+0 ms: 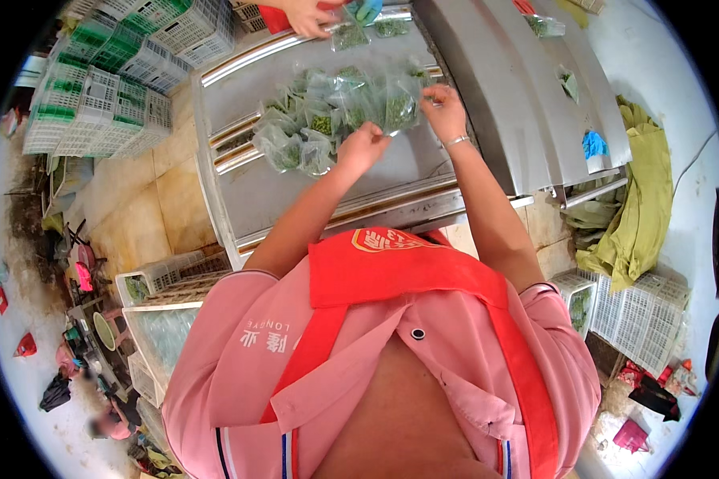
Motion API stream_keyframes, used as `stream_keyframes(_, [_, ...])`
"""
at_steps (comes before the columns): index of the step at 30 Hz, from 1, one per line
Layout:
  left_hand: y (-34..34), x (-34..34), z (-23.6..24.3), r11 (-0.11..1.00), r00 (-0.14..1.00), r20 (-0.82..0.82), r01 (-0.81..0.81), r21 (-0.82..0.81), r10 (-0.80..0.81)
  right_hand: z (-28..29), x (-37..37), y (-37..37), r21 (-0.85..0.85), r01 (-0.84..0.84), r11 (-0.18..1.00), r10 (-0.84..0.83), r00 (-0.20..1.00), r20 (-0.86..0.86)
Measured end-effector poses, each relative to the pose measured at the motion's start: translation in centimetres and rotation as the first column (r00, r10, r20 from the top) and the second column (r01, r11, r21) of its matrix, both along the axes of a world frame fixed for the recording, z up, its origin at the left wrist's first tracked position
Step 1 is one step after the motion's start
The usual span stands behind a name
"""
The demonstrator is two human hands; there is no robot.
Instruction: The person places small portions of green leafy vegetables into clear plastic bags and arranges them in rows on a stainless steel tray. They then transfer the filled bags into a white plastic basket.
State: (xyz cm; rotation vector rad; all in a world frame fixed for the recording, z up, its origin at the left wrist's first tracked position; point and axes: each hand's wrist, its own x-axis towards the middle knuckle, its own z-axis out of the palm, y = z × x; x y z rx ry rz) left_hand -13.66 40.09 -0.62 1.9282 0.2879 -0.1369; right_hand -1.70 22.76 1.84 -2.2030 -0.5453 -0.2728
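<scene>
— How many bags lie by the fingers?

— Roughly a dozen small clear bags of green herbs in one heap on the steel table; an exact count is not possible. Two more lie beyond the heap, by another person's hand.

— And the two hands?

— The left hand is curled, fingers pinching a bag at the heap's near edge. The right hand pinches the top of one bag just left of its fingertips.
</scene>
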Motion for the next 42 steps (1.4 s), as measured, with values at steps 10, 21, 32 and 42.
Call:
stream_keyframes(10, [-4.5,-2.4,4.6,0.716,0.910,-0.413,-0.312,-0.624,0.037,0.5,-4.5,-6.0,0.480,-0.235,0.845,0.481,0.724,-0.494])
stream_keyframes(21, [-7.9,-5.6,2.0,0.622,0.823,-0.568,-0.448,-0.643,0.007,-1.5,-9.2,-13.1,0.507,0.182,0.842,0.397,0.428,-0.812])
stream_keyframes(32, [-7.6,-3.7,0.6,0.597,0.862,-0.507,-0.397,-0.697,-0.019,-1.9,-7.8,-12.5,0.371,0.278,0.886,0.393,-0.027,-0.919])
stream_keyframes(42, [-7.1,-3.8,0.4,0.597,0.879,-0.466,-0.325,-0.734,-0.095,-1.0,-8.4,-11.9,0.301,0.237,0.924,0.331,-0.102,-0.938])
